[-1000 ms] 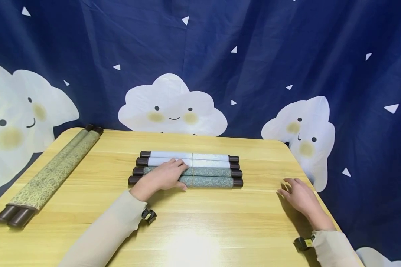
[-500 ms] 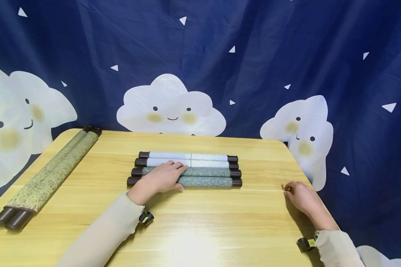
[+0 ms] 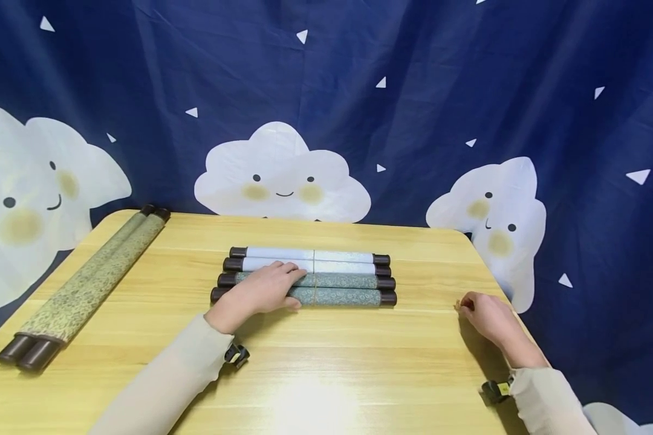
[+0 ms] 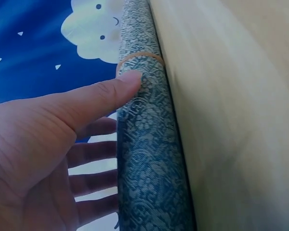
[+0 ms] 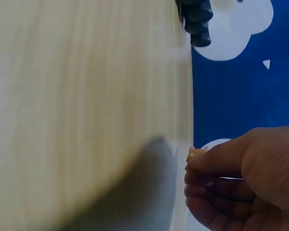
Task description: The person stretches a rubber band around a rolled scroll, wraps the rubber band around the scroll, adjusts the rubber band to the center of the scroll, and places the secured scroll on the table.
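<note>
Several rolled scrolls [image 3: 354, 281] lie side by side mid-table, light blue at the back and green-blue in front, all with dark end knobs. A thin rubber band [image 4: 143, 55] runs round the bundle. My left hand [image 3: 261, 294] rests on the left half of the green-blue scrolls. Its thumb lies on the front scroll near the band, and its fingers reach over the others. At the table's right edge, my right hand [image 3: 491, 319] pinches a small tan-orange looped piece, probably a rubber band [image 5: 196, 153], between thumb and forefinger; the fingers partly hide it.
Two longer yellow-green scrolls [image 3: 95, 281] with dark knobs lie slantwise along the table's left side. The wooden table [image 3: 370, 362] ends at a dark blue curtain [image 3: 413, 54] printed with clouds. Dark scroll knobs [image 5: 197, 24] show in the right wrist view.
My right hand, with its fingers loosely bent and nothing visible in them a second ago, now pinches the small tan-orange piece. My left hand stays on the scrolls.
</note>
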The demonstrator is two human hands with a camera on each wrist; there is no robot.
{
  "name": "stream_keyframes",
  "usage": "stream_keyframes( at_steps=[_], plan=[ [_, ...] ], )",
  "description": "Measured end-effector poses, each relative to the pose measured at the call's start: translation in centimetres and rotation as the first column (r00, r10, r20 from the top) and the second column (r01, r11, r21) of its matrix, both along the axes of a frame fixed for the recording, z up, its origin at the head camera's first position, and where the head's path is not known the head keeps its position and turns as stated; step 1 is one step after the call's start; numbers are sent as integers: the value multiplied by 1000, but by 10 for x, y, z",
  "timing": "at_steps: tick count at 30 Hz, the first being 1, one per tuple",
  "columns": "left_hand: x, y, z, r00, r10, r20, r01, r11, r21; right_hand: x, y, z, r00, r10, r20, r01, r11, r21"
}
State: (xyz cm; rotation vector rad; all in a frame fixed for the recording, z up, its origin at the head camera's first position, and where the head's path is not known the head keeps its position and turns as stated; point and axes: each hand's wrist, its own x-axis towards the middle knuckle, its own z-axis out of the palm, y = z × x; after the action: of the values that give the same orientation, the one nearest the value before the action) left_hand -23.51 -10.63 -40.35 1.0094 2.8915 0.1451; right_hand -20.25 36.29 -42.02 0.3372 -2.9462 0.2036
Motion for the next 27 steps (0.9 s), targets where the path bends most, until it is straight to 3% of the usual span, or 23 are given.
stream_keyframes(
  at_steps=[8,17,22,27],
  plan=[
    [-1,5,6,998,20,-57,-18,1000,24,-6,-33,8,996,39,-80,-44,997,-62],
    [-1,14,8,990,31,-134,-14,992,126,-13,-78,15,995,47,-88,-65,976,-209],
    [-1,17,7,986,38,-160,-6,980,198,-17,-103,17,993,69,-100,-94,956,-277],
    [2,21,8,988,49,-147,-5,958,287,-20,-124,18,990,94,-109,-127,930,-345]
  ],
)
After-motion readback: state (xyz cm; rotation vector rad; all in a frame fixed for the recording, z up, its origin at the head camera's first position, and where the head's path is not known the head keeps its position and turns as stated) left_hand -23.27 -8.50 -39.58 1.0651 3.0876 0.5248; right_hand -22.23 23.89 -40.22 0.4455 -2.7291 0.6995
